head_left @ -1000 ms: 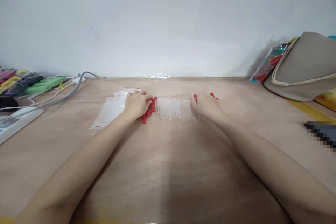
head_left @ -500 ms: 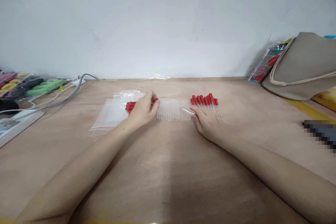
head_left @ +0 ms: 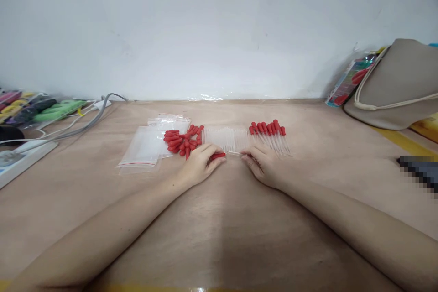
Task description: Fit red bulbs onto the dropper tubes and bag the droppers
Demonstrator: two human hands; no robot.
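While the left hand (head_left: 201, 163) pinches one red cap (head_left: 219, 156), the right hand (head_left: 263, 163) grasps a clear tube (head_left: 234, 153) whose end points at the cap; the two ends lie near each other, though I cannot tell whether they touch; just beyond the hands, a row of loose tubes (head_left: 224, 138) lies on the table (head_left: 191, 237); left of that row sits a pile of caps (head_left: 174, 140), next to plastic bags (head_left: 142, 146); right of the row lie capped tubes (head_left: 269, 129), red ends toward the wall (head_left: 219, 32); farther right rests a grey bag (head_left: 393, 82), at far left a power strip (head_left: 29, 157).
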